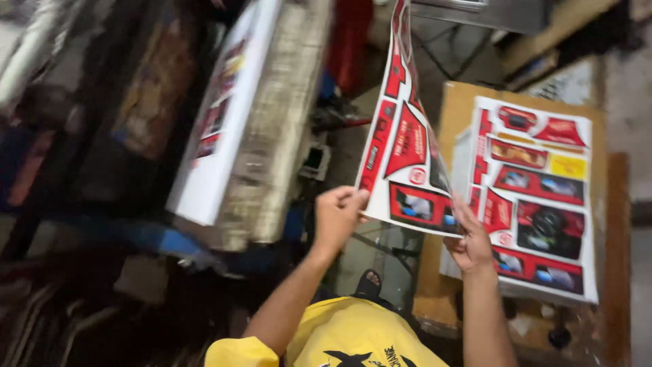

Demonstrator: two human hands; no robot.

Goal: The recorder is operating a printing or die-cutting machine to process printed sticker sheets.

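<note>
Now L hand (337, 216) & R hand (470, 243) grips pinching printed sheet (407, 146) bottom corners, sheet above.

Held sheet (405, 146) between thick stack (224, 122) (left) and stack on table (614, 224)

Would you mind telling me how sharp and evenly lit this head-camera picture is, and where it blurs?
In the head view, motion blur smears the left side, worst on the tall stack of sheets and the dark machinery; the printed sheet held by the left hand and right hand is softly blurred; the pile of printed sheets is clearest and brightest; the lower left is in deep shadow.
</note>
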